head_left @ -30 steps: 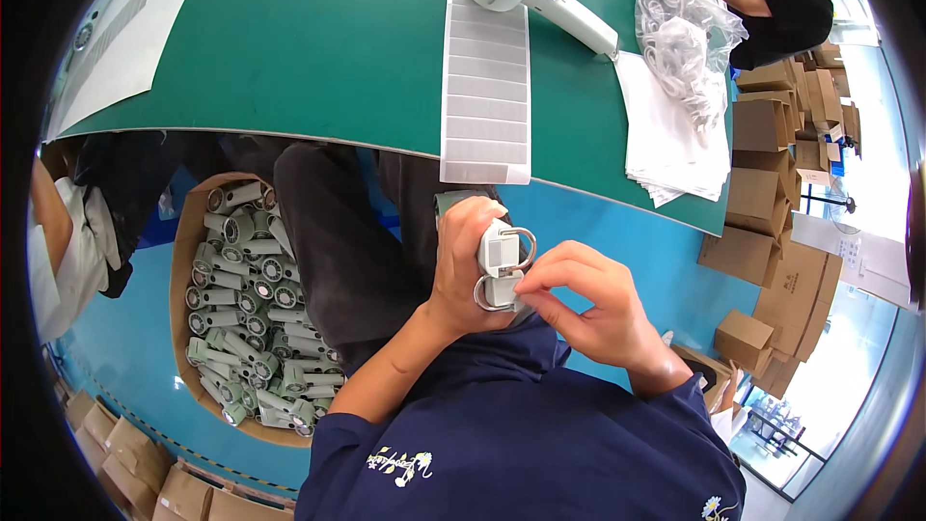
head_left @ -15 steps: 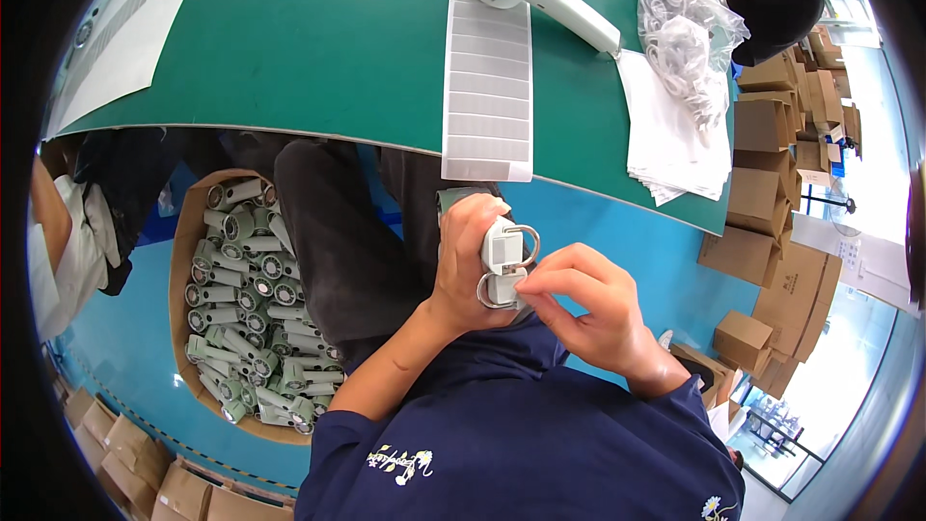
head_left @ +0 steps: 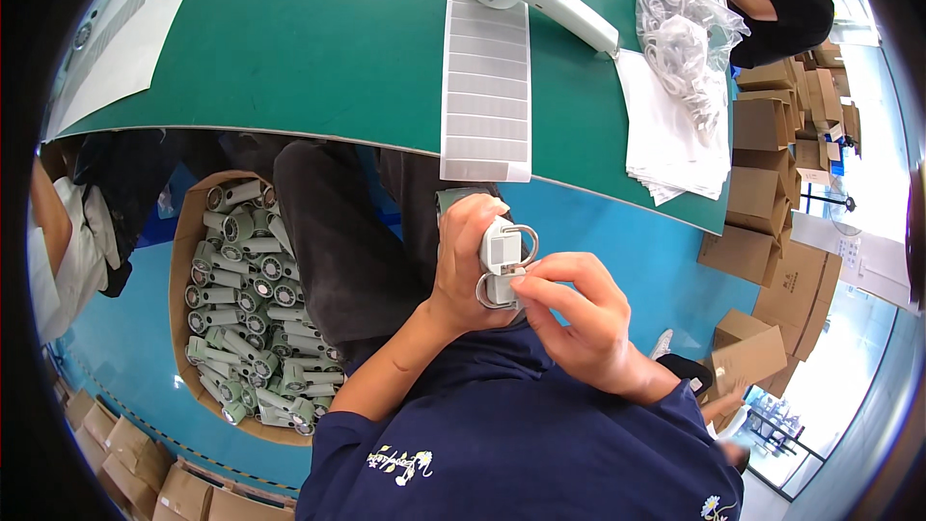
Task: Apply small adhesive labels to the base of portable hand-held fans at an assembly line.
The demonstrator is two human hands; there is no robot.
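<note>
My left hand (head_left: 465,256) is wrapped round two pale handheld fans, held together with their handle ends up. The upper end (head_left: 503,249) has a curved metal loop and a grey square patch. Just below it, the lower end (head_left: 501,289) carries another metal loop. My right hand (head_left: 584,318) is closed in a pinch, its index fingertip touching the lower end. Whatever is in that pinch, if anything, is hidden. Most of the held fans lies behind my left hand. A pale green handheld fan (head_left: 574,15) rests on the table beyond, partly over a sheet of grey labels (head_left: 488,87).
The green table (head_left: 318,39) spans the far side. On it are a clear bag of white cables (head_left: 680,34) and white papers (head_left: 666,154). A cardboard box (head_left: 180,309) full of similar fans stands left of my legs. Stacked cartons (head_left: 757,183) and people are nearby.
My right hand has shifted slightly left and down, its fingertip closer over the lower end. At the right, a co-worker and a carton have moved. My left hand stays put.
</note>
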